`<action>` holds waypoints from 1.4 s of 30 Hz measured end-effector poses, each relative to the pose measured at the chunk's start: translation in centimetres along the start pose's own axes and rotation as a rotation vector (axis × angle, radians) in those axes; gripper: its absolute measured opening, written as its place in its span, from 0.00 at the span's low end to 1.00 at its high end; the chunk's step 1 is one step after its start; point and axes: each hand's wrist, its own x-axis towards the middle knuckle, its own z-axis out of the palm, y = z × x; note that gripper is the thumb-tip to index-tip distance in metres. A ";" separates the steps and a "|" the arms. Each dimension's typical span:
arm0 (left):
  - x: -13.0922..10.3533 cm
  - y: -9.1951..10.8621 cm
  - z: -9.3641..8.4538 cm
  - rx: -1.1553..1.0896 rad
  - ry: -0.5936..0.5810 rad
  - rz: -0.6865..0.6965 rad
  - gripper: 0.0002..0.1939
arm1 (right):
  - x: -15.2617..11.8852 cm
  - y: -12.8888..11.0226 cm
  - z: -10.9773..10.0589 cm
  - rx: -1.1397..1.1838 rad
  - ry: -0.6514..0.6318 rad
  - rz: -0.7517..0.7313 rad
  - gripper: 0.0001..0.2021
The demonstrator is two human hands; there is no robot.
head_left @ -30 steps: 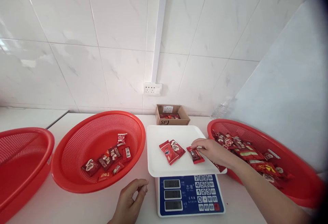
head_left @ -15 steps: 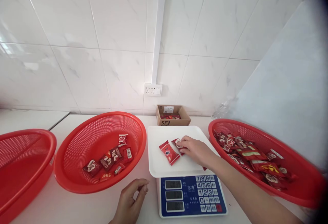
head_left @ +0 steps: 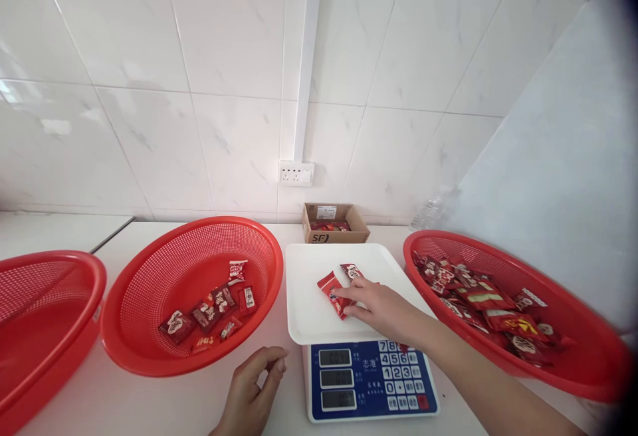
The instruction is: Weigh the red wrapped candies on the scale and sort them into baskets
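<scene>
My right hand [head_left: 381, 310] reaches over the white tray [head_left: 306, 323] of a blue digital scale [head_left: 369, 379]. Its fingers touch a bright red packet [head_left: 333, 288], with thumb and forefinger at the packet's right side. Just behind the fingers lies a dark red packet [head_left: 351, 270], partly covered by the hand. A bit of another red packet [head_left: 403, 348] shows under my right wrist, near the tray's front edge. My left hand [head_left: 254, 386] rests in the air or on the table left of the scale, fingers curled, thumb and forefinger tips close together with nothing between them.
A red basket [head_left: 144, 276] with several packets stands left of the scale, and another red basket [head_left: 74, 329] at the far left. On the right a red basket [head_left: 588, 369] holds many packets. A cardboard box [head_left: 341, 237] with packets and clear plastic [head_left: 427, 213] are by the wall.
My right hand has moved from the dark red packet to the bright red one, which has shifted slightly right and back. The dark packet is released. My left hand is nearly still.
</scene>
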 end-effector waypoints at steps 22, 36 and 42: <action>0.2 1.3 -0.4 0.041 -0.012 -0.024 0.18 | -1.9 3.8 -0.1 0.055 0.430 0.144 0.15; 0.4 0.6 -0.2 0.010 -0.002 -0.009 0.12 | -2.1 4.2 2.9 0.024 0.484 0.153 0.16; 0.3 0.8 -0.2 0.000 -0.009 -0.027 0.12 | -3.3 5.6 3.3 0.049 0.532 0.158 0.16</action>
